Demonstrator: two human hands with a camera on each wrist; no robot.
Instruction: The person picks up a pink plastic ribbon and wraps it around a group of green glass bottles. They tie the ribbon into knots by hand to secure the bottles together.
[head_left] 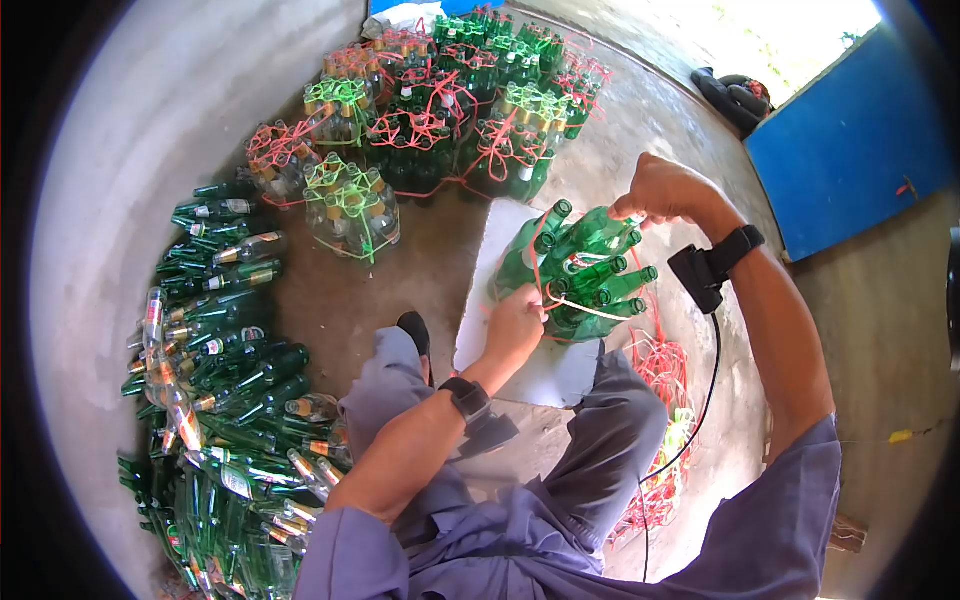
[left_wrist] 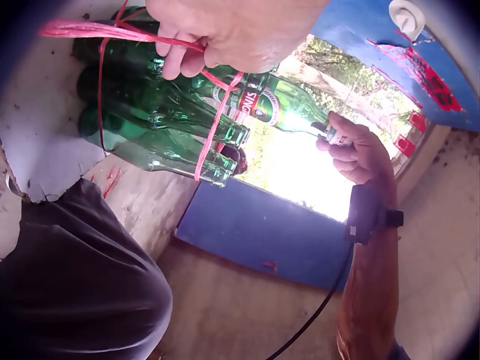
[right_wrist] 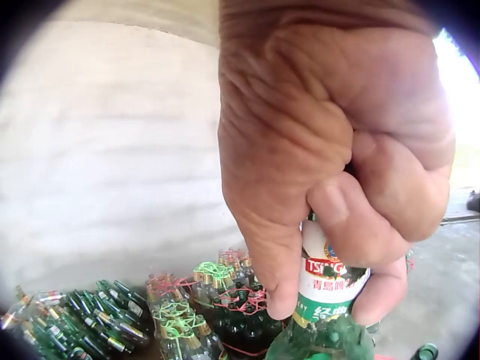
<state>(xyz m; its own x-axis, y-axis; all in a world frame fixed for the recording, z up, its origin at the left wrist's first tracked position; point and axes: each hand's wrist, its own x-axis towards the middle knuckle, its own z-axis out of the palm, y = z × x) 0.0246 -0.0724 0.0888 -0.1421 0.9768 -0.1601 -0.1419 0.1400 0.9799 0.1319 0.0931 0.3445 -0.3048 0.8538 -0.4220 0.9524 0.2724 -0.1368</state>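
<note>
A cluster of green glass bottles (head_left: pixel 575 318) stands on a pale board (head_left: pixel 540 382) in front of the person, with pink plastic string (left_wrist: pixel 97 31) looped around bodies and necks. My left hand (head_left: pixel 515 328) grips that string close beside the bottle necks; in the left wrist view its fingers curl over the strands. Above the cluster, my right hand (head_left: pixel 672 190) holds a green beer bottle (left_wrist: pixel 294 103) by its neck, the bottle tilted with its base toward the cluster. The bottle's white and red neck label (right_wrist: pixel 322 279) shows between the fingers in the right wrist view.
Loose bottles (head_left: pixel 235 370) lie heaped along the wall on the left. String-tied bundles (head_left: pixel 350 210) stand at the back. A tangle of pink string (head_left: pixel 660 375) lies right of the board. A black cable (head_left: pixel 712 380) hangs from the right wrist; a blue door (head_left: pixel 850 140) stands right.
</note>
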